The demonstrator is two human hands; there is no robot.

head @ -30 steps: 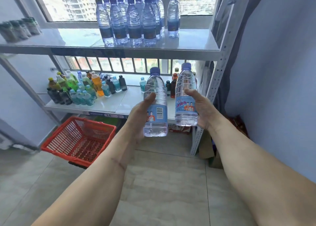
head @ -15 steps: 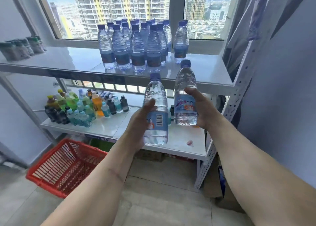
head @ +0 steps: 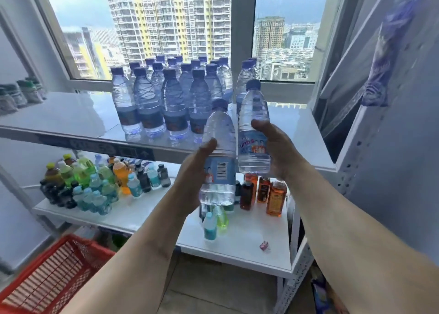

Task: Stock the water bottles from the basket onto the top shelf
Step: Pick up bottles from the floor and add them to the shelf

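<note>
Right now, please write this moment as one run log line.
left hand: holds water bottle | right hand: holds second water bottle | both below top shelf front edge, not placed | red basket: floor, lower left

A water bottle in each hand

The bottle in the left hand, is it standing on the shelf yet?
No. The left hand holds that bottle upright in the air, in front of the top shelf; its base hangs below the shelf's edge.
</note>
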